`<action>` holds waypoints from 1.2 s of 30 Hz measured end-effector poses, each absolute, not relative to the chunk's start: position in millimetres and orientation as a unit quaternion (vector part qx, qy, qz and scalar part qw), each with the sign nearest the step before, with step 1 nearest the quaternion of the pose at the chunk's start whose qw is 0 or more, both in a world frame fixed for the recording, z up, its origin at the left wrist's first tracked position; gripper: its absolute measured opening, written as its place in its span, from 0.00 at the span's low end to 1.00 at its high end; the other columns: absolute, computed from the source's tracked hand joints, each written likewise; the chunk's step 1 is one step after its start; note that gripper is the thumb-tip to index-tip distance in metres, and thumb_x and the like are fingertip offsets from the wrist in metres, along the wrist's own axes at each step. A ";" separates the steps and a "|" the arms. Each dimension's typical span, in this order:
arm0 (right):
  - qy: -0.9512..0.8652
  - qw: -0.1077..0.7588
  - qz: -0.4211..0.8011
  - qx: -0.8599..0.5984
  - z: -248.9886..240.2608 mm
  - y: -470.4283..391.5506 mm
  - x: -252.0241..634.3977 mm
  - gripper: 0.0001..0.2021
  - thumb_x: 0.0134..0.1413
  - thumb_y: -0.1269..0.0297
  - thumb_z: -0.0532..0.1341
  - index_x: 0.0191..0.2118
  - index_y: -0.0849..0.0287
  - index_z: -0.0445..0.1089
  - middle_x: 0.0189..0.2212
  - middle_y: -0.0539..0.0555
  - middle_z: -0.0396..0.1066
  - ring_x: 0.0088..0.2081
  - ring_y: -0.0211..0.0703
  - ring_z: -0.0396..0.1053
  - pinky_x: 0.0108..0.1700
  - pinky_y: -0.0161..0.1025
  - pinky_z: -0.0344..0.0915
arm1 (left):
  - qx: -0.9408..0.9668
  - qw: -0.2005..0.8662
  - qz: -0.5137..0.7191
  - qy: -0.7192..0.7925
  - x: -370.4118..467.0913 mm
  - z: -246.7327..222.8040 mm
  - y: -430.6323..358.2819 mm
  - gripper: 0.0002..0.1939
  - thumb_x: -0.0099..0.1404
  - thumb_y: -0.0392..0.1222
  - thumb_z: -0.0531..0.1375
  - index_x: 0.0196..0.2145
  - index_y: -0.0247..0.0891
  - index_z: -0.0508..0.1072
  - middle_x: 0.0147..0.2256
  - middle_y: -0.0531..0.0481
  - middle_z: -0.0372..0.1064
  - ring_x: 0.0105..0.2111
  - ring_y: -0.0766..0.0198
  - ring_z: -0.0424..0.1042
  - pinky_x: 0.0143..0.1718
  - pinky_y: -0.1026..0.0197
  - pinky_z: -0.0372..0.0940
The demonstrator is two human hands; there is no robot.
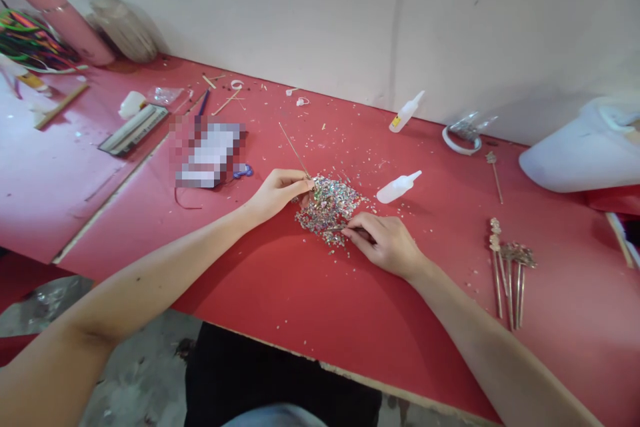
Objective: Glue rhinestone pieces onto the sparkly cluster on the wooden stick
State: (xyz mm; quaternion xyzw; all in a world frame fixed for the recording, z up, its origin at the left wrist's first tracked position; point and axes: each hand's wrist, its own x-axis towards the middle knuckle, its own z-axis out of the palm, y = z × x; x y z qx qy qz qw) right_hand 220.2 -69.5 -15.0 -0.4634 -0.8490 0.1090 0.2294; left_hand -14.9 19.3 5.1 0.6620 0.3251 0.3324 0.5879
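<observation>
Person's L hand is over the L edge of the sequin pile, thumb & forefinger pinched on a thin stick that slants up & away twd the wall. Stick's lower end is at the fingertips, over the pile; exact shape there too small to tell.

R hand is at the pile's R side, fingers closed round a slim dark tool, prob. tweezers, tip among the sequins. Pile sits mid red table, loose bits scattered abt.

Just beyond R hand: a white squeeze bottle on its side; 2nd bottle w/ yellow label farther back, nr wall. Well to the R, a group of ornament-topped sticks lies on the table, plus one single stick nr the white tub. L of L hand: a blurred-out pack.
</observation>
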 end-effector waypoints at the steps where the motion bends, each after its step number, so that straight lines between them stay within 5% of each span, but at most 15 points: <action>1: -0.851 0.230 0.106 -0.459 -15.0 -69.5 220.2 0.11 0.64 0.59 0.54 0.33 0.57 0.66 0.22 0.47 0.71 0.20 0.33 0.64 0.25 0.32 0.56 | 0.662 0.588 0.333 0.325 -14.8 4.9 19.4 0.16 0.64 0.44 0.56 0.21 0.34 0.70 0.20 0.52 0.66 0.23 0.69 0.65 0.28 0.65 0.61; 20: -0.833 0.256 0.047 -0.487 -16.9 -68.7 218.7 0.11 0.63 0.59 0.56 0.31 0.57 0.66 0.19 0.46 0.68 0.17 0.32 0.61 0.22 0.32 0.53 | 0.659 0.588 0.338 0.327 -15.0 2.7 21.3 0.16 0.63 0.43 0.57 0.21 0.35 0.71 0.19 0.51 0.66 0.23 0.69 0.66 0.29 0.65 0.62; 27: -0.815 0.264 0.111 -0.503 -15.9 -68.3 220.9 0.10 0.61 0.58 0.58 0.31 0.57 0.66 0.18 0.45 0.65 0.19 0.31 0.61 0.24 0.31 0.56 | 0.659 0.591 0.329 0.328 -15.3 1.1 20.7 0.16 0.64 0.44 0.57 0.21 0.34 0.71 0.20 0.51 0.67 0.22 0.69 0.65 0.28 0.65 0.61; 36: -0.808 0.323 0.115 -0.478 -18.7 -67.3 220.7 0.05 0.61 0.62 0.59 0.37 0.58 0.66 0.27 0.49 0.71 0.24 0.32 0.65 0.26 0.31 0.59 | 0.667 0.595 0.332 0.301 -19.5 -3.8 22.5 0.15 0.64 0.45 0.58 0.24 0.34 0.74 0.24 0.49 0.71 0.26 0.67 0.69 0.32 0.63 0.63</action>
